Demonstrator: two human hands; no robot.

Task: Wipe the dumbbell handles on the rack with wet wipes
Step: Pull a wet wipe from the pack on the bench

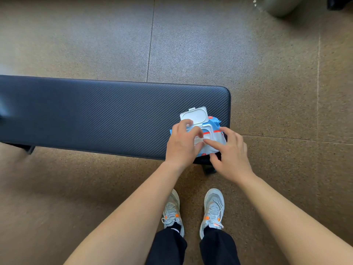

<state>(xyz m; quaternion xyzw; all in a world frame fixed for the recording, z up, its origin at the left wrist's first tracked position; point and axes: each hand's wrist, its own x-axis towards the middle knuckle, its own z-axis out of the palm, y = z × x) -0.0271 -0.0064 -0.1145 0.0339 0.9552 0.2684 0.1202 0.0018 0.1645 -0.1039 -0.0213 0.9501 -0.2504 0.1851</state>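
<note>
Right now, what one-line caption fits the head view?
On a black bench, the left hand grips an open-lidded wet wipes pack while the right hand touches its opening.

Gym: padded bench [95, 111], speckled rubber floor tiles [267, 73].

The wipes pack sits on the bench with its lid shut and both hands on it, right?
No, the lid is flipped open, as the head view shows. The wipes pack does sit on the bench, with the left hand and right hand on it.
</note>
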